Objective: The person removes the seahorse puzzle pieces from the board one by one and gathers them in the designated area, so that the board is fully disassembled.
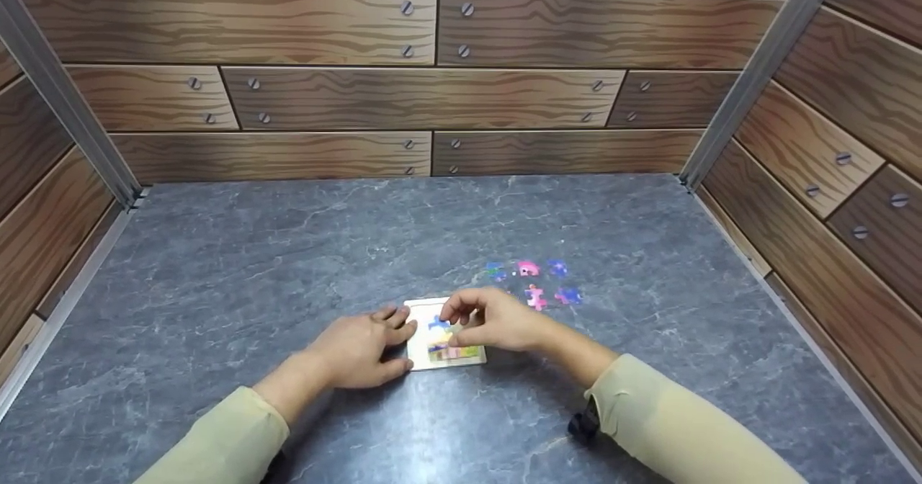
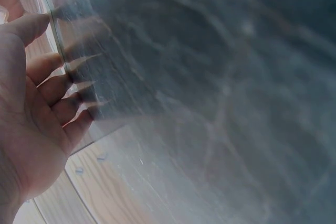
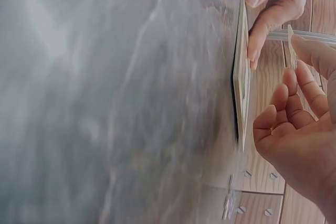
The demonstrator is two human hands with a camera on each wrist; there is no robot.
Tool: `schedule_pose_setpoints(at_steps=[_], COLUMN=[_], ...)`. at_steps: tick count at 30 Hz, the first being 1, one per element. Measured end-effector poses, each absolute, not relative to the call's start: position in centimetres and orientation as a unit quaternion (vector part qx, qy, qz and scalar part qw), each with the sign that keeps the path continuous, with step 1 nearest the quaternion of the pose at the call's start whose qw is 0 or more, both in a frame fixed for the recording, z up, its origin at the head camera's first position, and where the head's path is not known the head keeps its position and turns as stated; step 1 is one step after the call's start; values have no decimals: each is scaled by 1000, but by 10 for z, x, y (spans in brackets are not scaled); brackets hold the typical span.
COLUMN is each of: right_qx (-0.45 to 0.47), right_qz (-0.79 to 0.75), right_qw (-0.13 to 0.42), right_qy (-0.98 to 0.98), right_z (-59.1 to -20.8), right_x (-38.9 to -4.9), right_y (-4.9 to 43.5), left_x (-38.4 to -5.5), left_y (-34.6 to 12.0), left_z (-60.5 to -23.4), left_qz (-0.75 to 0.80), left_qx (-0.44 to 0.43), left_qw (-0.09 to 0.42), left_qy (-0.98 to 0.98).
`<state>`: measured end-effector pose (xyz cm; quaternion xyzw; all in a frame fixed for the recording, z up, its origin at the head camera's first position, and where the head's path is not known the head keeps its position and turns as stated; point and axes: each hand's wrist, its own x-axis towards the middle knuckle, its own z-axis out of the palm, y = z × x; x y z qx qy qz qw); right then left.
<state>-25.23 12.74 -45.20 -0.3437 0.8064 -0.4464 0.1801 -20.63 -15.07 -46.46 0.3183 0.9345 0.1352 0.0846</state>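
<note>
A small square jigsaw board (image 1: 419, 351) with a pale frame lies flat on the tabletop, with yellow, green and pink picture parts along its lower side. My left hand (image 1: 360, 348) rests at the board's left edge, fingers spread and touching the frame. Above the board, my right hand (image 1: 500, 320) pinches a thin jigsaw piece (image 3: 291, 38) between thumb and fingers; the right wrist view shows it edge-on. From the head, blue, white and yellow colours (image 1: 437, 324) show beside those fingertips. The right hand covers the board's upper right part.
Several loose jigsaw pieces lie beyond the right hand: a pink one (image 1: 528, 268), a pink-red one (image 1: 535, 297), blue-purple ones (image 1: 569, 295) and a blue-green one (image 1: 495, 271). Wood-patterned walls (image 1: 324, 99) enclose the grey marbled tabletop (image 1: 238, 268).
</note>
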Motion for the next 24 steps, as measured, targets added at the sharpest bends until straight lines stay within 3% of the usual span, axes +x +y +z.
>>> schedule_pose_setpoints(at_steps=[24], right_qx=[-304], right_qz=[-448], right_qw=[155], right_qy=[827], right_z=[-452], right_x=[-259], right_y=[180], left_x=[-204], left_y=[-150], left_z=[-464], left_qz=[131], left_qx=[313], left_qw=[99], left_qy=[935])
